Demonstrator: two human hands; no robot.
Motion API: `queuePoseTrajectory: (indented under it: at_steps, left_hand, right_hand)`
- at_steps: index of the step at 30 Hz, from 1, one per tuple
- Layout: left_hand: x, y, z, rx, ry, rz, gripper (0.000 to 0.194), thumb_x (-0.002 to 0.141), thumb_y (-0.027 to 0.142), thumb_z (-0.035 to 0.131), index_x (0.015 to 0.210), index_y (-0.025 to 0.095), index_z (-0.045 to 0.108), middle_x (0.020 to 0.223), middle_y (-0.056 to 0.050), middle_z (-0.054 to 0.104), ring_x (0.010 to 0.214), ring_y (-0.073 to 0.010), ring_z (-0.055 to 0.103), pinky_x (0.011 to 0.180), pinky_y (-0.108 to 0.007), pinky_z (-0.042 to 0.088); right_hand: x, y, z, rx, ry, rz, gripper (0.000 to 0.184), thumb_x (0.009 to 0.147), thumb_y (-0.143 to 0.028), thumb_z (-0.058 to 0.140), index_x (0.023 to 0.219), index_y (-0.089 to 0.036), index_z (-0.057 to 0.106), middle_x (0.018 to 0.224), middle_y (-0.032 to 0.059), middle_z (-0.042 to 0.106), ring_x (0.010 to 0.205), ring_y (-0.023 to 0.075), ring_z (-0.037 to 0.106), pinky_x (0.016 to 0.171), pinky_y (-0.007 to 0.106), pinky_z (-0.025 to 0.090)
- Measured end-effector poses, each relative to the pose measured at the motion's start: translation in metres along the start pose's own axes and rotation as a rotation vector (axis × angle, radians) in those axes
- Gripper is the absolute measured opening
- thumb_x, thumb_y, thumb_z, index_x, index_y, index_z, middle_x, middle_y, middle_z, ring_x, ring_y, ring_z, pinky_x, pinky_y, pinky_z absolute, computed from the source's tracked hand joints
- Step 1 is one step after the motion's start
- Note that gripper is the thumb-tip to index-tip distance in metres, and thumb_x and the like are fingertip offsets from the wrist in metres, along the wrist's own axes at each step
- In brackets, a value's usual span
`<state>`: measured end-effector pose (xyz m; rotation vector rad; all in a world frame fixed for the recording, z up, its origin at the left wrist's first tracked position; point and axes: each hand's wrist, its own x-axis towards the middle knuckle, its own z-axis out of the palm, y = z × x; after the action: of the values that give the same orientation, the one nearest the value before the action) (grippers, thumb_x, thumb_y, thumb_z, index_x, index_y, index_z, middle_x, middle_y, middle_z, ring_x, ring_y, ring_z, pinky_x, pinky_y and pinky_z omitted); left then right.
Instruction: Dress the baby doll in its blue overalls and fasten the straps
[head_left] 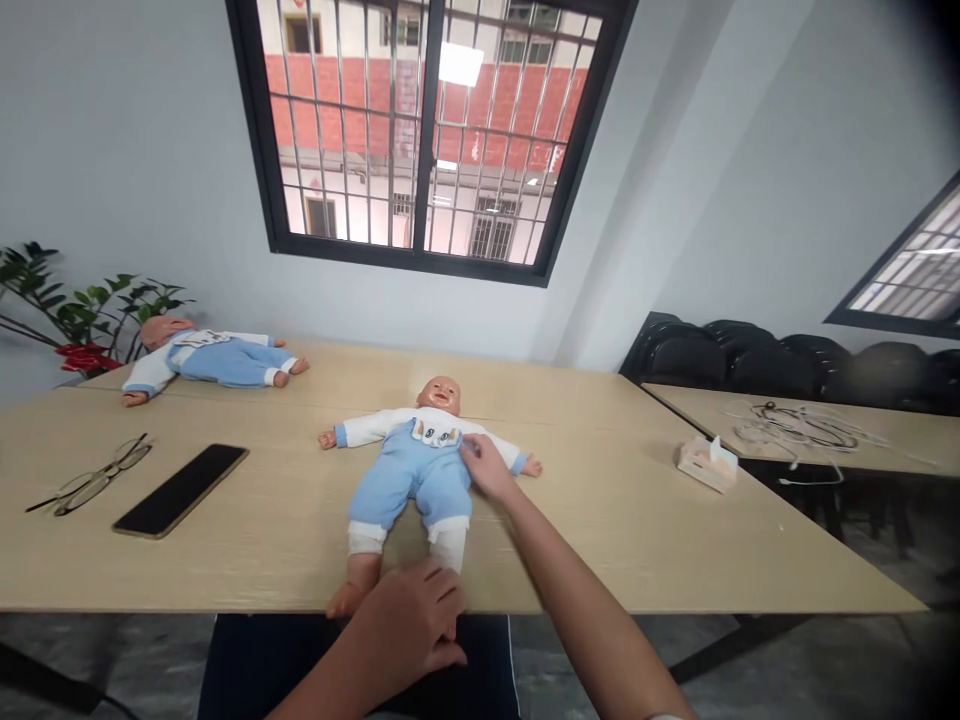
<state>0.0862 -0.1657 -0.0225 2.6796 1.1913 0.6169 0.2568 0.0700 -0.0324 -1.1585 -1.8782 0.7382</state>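
A baby doll (412, 470) in light blue overalls and a white long-sleeved top lies face up on the table, its head toward the window and its feet at the front edge. My left hand (416, 605) is curled over the doll's foot on the right side of the view, below a white sock-like leg covering (448, 543). Most of that foot is hidden by my fingers. At the doll's side, by the bib and under its outstretched arm, the bent fingers of my right hand (486, 465) pinch the clothing. The doll's other foot (352, 590) is bare.
A second, similarly dressed doll (221, 358) lies at the back left beside a potted plant (97, 310). Eyeglasses (97, 478) and a black phone (182, 490) lie on the left. Rightward are a tissue box (707, 465), tangled white cables (802, 430) and stacked black chairs (750, 360).
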Motion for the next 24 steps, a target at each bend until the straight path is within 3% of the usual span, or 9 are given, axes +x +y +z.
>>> queuePoseTrajectory:
  at_steps: [4,6,7,9,10,13,17,21,24]
  left_hand:
    - [0.018,-0.035,-0.042,-0.247,0.045,0.040,0.025,0.083,0.041,0.080,0.097,0.025,0.068,0.105,0.000,0.072,0.095,-0.0193,0.064,0.084,-0.031,0.050]
    - [0.034,-0.073,-0.063,-0.352,0.165,-0.048,0.014,0.094,0.036,0.064,0.100,0.025,0.070,0.104,-0.002,0.072,0.098,-0.0191,0.064,0.090,-0.031,0.050]
    - [0.044,-0.096,-0.070,-0.373,0.252,-0.119,0.019,0.098,0.036,0.056,0.101,0.024,0.071,0.105,-0.003,0.072,0.100,-0.0198,0.064,0.092,-0.033,0.049]
    - [0.062,-0.144,-0.076,-0.392,0.455,-0.283,0.029,0.098,0.040,0.052,0.109,0.020,0.070,0.110,-0.008,0.071,0.103,-0.0227,0.063,0.095,-0.036,0.049]
    - [0.071,-0.166,-0.075,-0.405,0.496,-0.352,0.036,0.095,0.043,0.055,0.118,0.018,0.068,0.112,-0.010,0.070,0.102,-0.0241,0.063,0.094,-0.038,0.050]
    - [0.089,-0.215,-0.065,-0.519,0.396,-0.361,0.047,0.084,0.048,0.068,0.118,0.017,0.070,0.119,-0.013,0.069,0.105,-0.0264,0.064,0.096,-0.039,0.051]
    - [0.094,-0.235,-0.050,-0.584,0.356,-0.313,0.038,0.081,0.053,0.070,0.093,0.017,0.072,0.110,-0.011,0.071,0.105,-0.0250,0.064,0.097,-0.036,0.050]
    - [0.091,-0.240,-0.040,-0.728,0.457,-0.364,0.043,0.085,0.054,0.064,0.105,0.016,0.065,0.105,-0.008,0.070,0.098,-0.0219,0.064,0.090,-0.034,0.051]
    - [0.091,-0.245,-0.035,-0.786,0.527,-0.397,0.042,0.087,0.052,0.061,0.108,0.016,0.060,0.101,-0.007,0.068,0.096,-0.0202,0.063,0.086,-0.032,0.051]
  right_hand:
    - [0.011,-0.009,-0.004,0.096,-0.069,0.011,0.025,0.082,-0.029,0.057,0.102,-0.018,0.066,0.101,0.0055,0.070,0.093,0.0210,0.062,0.090,0.036,0.049]
    - [0.013,-0.018,-0.009,0.157,-0.108,0.028,0.028,0.084,-0.033,0.058,0.106,-0.017,0.066,0.102,0.0063,0.071,0.093,0.0208,0.064,0.087,0.034,0.050]
    - [0.014,-0.023,-0.012,0.195,-0.128,0.045,0.033,0.085,-0.035,0.060,0.111,-0.017,0.066,0.106,0.0075,0.072,0.096,0.0213,0.065,0.088,0.034,0.050]
    - [0.016,-0.035,-0.016,0.280,-0.163,0.089,0.046,0.086,-0.039,0.063,0.127,-0.018,0.063,0.115,0.0098,0.073,0.105,0.0227,0.066,0.093,0.035,0.050]
    - [0.016,-0.041,-0.017,0.329,-0.183,0.106,0.054,0.085,-0.039,0.066,0.135,-0.019,0.059,0.121,0.0105,0.072,0.110,0.0233,0.065,0.095,0.036,0.050]
    - [0.019,-0.054,-0.016,0.453,-0.205,0.055,0.066,0.085,-0.036,0.067,0.147,-0.023,0.050,0.139,0.0118,0.065,0.117,0.0237,0.063,0.099,0.038,0.050]
    - [0.018,-0.056,-0.009,0.399,-0.093,-0.094,0.053,0.088,-0.032,0.058,0.141,-0.023,0.056,0.146,0.0113,0.059,0.116,0.0224,0.061,0.097,0.037,0.050]
    - [0.020,-0.058,0.003,-0.033,0.072,-0.183,0.033,0.093,-0.029,0.054,0.121,-0.020,0.068,0.126,0.0118,0.068,0.116,0.0254,0.058,0.105,0.042,0.043]
    - [0.036,-0.069,0.018,-0.280,0.021,-0.299,0.035,0.096,-0.036,0.057,0.126,-0.019,0.066,0.129,0.0136,0.065,0.127,0.0297,0.051,0.112,0.047,0.035]
